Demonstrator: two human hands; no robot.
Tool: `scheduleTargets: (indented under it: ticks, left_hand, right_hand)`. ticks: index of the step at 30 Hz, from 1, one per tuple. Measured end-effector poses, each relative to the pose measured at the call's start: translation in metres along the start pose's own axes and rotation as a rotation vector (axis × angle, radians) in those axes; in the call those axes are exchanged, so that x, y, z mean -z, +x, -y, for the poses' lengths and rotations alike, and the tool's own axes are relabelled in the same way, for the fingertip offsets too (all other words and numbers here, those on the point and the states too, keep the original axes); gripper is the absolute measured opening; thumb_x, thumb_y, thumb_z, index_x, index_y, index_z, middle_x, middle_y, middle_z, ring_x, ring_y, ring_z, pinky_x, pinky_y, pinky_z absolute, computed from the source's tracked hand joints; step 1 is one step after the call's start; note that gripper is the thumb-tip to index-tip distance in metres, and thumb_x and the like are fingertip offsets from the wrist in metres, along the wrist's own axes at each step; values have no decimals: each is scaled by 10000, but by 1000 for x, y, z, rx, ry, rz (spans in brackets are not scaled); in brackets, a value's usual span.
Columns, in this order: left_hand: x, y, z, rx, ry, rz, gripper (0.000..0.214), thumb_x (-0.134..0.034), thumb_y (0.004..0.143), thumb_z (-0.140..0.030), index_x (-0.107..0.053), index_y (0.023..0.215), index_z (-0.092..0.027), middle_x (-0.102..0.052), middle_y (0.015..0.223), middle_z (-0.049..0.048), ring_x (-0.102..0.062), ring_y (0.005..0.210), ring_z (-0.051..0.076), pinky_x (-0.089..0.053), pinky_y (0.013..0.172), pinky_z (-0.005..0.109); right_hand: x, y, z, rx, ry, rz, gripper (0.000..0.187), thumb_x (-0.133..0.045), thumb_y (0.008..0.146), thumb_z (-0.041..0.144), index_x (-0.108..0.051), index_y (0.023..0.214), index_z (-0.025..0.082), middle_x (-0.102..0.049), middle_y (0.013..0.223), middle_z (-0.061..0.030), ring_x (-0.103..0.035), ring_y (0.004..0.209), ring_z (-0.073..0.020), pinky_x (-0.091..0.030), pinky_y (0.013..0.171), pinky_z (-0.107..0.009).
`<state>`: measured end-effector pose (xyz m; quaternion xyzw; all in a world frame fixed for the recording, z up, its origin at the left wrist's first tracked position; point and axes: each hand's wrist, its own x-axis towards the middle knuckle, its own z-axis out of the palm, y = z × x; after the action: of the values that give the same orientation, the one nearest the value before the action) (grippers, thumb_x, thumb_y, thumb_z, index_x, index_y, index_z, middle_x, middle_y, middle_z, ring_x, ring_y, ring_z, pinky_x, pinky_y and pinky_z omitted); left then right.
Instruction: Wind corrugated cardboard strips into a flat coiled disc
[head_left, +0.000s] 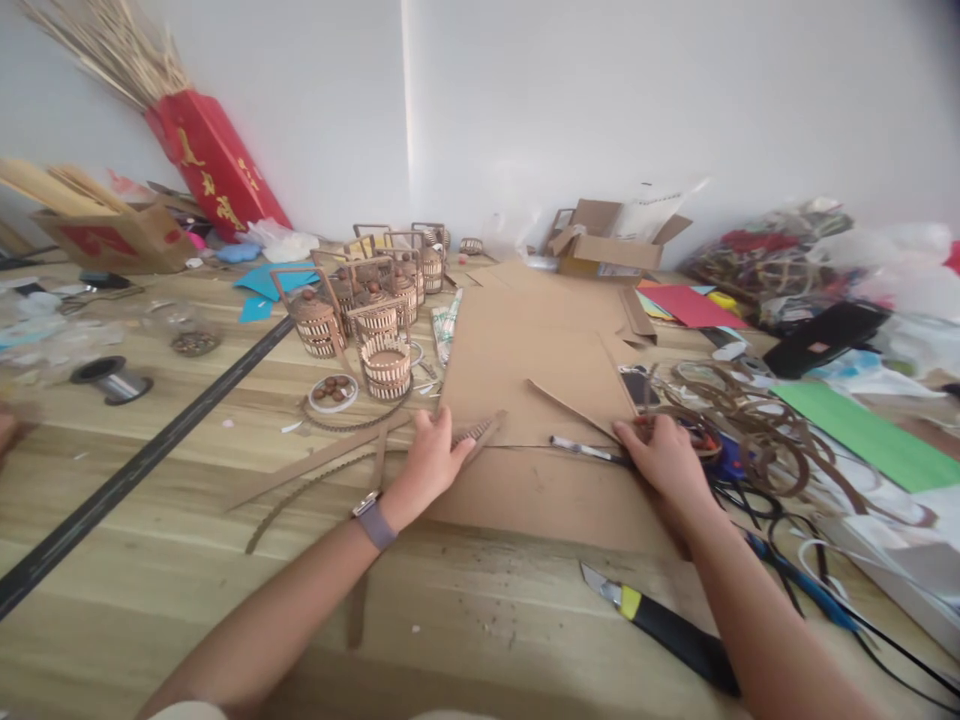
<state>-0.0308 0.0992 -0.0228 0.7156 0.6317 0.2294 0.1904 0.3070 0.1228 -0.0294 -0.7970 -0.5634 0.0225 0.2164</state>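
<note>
My left hand (429,462), with a watch (373,520) on its wrist, is closed over a ridged brown strip (474,432) at the left edge of a cardboard sheet (517,345). Under and beside that hand lie flat brown strips (307,468) and a long curved ridged strip (285,508). At the sheet's right side, my right hand (667,462) has its fingertips closed at the end of a thin brown strip (571,410); its palm side is hidden. A pen (585,449) lies just left of the right fingers. Nearer me rests a utility knife (660,625).
Several small woven baskets (386,368) stand left of the cardboard, near a dish of brown beads (334,392). A wire spool (112,380) is further left. Coiled brown strips (780,440) and a green sheet (870,430) crowd the right. An opened box (611,240) stands behind.
</note>
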Motion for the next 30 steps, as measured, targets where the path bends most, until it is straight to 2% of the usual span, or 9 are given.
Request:
scheduleTargets:
  ticks: [6,10,13,15,17,19,21,25,30]
  left_hand:
    - [18,2,26,47,69,-34,489,-540,927,-337,-496,1323,-53,-497,1153,173,-563,1118,326,-468,986,454]
    - [21,8,30,55,100,-13,487,-483,944,-380,-519,1301,-50,-520,1134,182,-566,1123,338,-460,991,464]
    - [21,9,29,60,107,29,613,-411,959,-504,-468,1376,-58,-504,1245,213,-553,1209,356,-437,1030,475]
    - [23,8,28,35,109,78,789,-485,888,-624,-395,1452,-80,-406,1418,245,-462,1340,395,-397,1076,494]
    - [27,4,26,-16,116,142,1071,-682,707,-683,-297,1522,-106,-168,1590,275,-265,1458,469,-333,1121,529]
    - [33,-1,23,-76,135,226,1294,-855,515,-596,-230,1562,-163,65,1646,258,-108,1487,516,-289,1144,543]
    - [38,-6,21,-117,237,365,1325,-869,543,-516,-111,1589,-220,244,1626,231,-42,1490,521,-279,1138,570]
    - [44,-17,19,-182,294,518,1340,-869,583,-476,-7,1590,-281,329,1595,217,-70,1489,514,-310,1121,572]
    - [46,-29,11,-313,427,584,1254,-840,641,-432,-31,1590,-298,211,1638,211,-184,1472,515,-364,1083,594]
  right_hand:
    - [-7,-5,31,15,-1,70,413,-475,933,465,-573,1138,120,-655,1112,-203,-607,1120,-322,-470,911,-396]
    - [-2,-7,43,24,-22,101,467,-460,960,488,-542,1216,106,-625,1186,-227,-613,1126,-325,-468,912,-396]
    - [1,-10,49,28,-44,134,480,-484,960,492,-541,1224,96,-588,1228,-247,-628,1102,-332,-476,894,-396]
    - [3,-11,53,31,-59,154,468,-498,961,483,-542,1221,96,-578,1237,-243,-638,1088,-326,-479,889,-384]
    - [7,-12,56,34,-75,166,452,-507,963,471,-537,1226,105,-575,1239,-226,-647,1078,-314,-481,886,-366]
    - [11,-11,59,30,-94,168,446,-506,965,470,-527,1237,118,-572,1238,-210,-658,1059,-304,-486,874,-355]
    - [13,-11,61,21,-112,166,455,-498,965,485,-517,1248,129,-565,1238,-201,-669,1036,-303,-492,857,-356]
    - [14,-13,59,-3,-133,166,472,-479,967,500,-503,1257,128,-556,1223,-214,-677,1020,-329,-498,842,-386]
    - [8,-12,50,-6,-128,169,525,-482,958,540,-481,1254,106,-547,1210,-248,-673,1027,-361,-491,866,-431]
